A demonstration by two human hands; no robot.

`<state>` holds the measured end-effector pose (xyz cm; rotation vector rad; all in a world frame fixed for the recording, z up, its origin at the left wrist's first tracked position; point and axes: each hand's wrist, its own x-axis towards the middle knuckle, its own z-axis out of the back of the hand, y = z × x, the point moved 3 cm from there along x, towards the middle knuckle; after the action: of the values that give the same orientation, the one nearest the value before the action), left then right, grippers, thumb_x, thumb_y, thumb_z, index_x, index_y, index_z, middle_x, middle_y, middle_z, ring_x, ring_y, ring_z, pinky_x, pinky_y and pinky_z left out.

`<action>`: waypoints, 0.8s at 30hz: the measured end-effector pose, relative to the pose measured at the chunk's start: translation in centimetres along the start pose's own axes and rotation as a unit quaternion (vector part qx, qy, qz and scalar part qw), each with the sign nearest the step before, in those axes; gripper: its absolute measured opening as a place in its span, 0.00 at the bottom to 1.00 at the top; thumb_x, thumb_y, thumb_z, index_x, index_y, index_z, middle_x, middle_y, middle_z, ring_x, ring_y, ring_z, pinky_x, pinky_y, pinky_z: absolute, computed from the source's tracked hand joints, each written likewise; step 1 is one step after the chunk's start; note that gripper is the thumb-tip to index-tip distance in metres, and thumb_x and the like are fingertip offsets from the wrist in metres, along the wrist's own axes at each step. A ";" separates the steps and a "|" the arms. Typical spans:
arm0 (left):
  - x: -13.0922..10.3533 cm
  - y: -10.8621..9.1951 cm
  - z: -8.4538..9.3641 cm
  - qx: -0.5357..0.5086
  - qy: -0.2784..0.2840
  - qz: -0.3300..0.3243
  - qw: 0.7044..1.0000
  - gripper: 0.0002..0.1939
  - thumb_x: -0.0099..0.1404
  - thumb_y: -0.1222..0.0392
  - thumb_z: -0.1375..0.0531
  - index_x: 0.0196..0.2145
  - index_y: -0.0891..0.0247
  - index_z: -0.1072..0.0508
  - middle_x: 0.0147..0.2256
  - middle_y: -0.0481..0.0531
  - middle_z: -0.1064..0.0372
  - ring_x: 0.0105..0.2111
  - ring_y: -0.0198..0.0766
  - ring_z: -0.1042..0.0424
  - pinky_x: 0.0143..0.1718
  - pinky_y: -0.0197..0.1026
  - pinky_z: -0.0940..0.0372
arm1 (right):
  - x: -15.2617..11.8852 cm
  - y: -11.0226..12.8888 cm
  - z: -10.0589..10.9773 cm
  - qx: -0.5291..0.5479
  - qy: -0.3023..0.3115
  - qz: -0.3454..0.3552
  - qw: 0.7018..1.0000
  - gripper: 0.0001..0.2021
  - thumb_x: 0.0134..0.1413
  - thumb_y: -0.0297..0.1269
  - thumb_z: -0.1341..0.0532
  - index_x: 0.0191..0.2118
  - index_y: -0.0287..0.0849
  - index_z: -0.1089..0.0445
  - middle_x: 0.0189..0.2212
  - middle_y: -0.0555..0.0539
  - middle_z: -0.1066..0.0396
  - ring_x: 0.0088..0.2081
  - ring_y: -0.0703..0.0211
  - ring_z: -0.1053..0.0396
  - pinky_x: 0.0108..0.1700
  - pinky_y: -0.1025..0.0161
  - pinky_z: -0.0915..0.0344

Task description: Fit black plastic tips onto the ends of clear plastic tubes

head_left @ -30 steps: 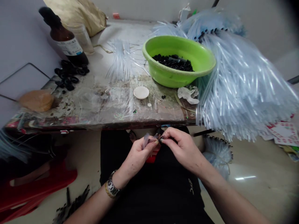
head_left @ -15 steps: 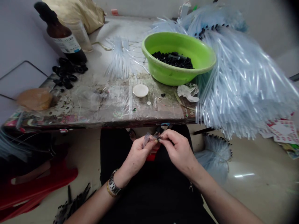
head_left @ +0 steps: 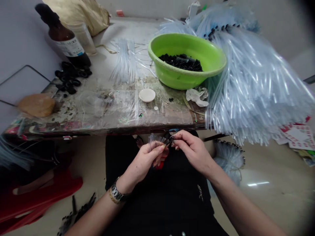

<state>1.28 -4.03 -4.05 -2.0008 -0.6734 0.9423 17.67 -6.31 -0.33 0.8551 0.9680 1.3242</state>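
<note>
Just below the table's front edge, over the lap, my left hand is closed around a small bunch of clear tubes that stick up past the thumb. Beside it, my right hand pinches small black pieces at the right end of that bunch; their exact shape is too small to tell. On the table, a green basin holds many black pieces. A small white dish lies left of the basin's front.
Long clear tubes heap over the table's right side, and thinner ones lie at its back. A brown bottle and black rings stand at the left. A red stool is at lower left.
My right hand has moved slightly up and right, with its fingertips a little farther from my left thumb. The tubes in my left hand now stand more upright and spread.
</note>
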 end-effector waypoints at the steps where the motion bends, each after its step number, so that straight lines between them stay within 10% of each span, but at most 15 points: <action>1: 0.0 0.0 -0.1 0.002 0.001 0.002 1.000 0.11 0.63 0.55 0.40 0.34 0.66 0.29 0.17 0.40 0.44 0.17 0.27 0.47 0.22 0.33 0.47 | 0.0 0.1 0.0 -0.010 0.010 0.007 1.000 0.06 0.59 0.33 0.46 0.36 0.42 0.33 0.29 0.51 0.32 0.31 0.63 0.35 0.36 0.65 0.39; 11: -0.2 -0.1 -0.6 0.013 0.005 0.026 1.000 0.11 0.60 0.54 0.39 0.33 0.66 0.29 0.15 0.39 0.46 0.16 0.27 0.46 0.20 0.34 0.49 | 0.4 0.6 0.4 -0.038 0.088 0.013 0.995 0.06 0.57 0.33 0.44 0.29 0.41 0.34 0.25 0.53 0.34 0.29 0.64 0.37 0.34 0.66 0.41; 24: -0.1 -0.2 -1.3 0.000 0.005 0.033 0.999 0.09 0.59 0.56 0.39 0.29 0.65 0.31 0.15 0.38 0.48 0.16 0.26 0.50 0.20 0.33 0.49 | -0.9 -0.5 -1.2 -0.012 -0.010 -0.020 1.000 0.08 0.55 0.31 0.44 0.25 0.42 0.38 0.22 0.54 0.37 0.26 0.64 0.38 0.32 0.66 0.42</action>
<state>2.20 -4.56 -3.32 -2.0369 -0.6041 0.9712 16.73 -7.32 -1.19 0.8257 0.9484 1.2884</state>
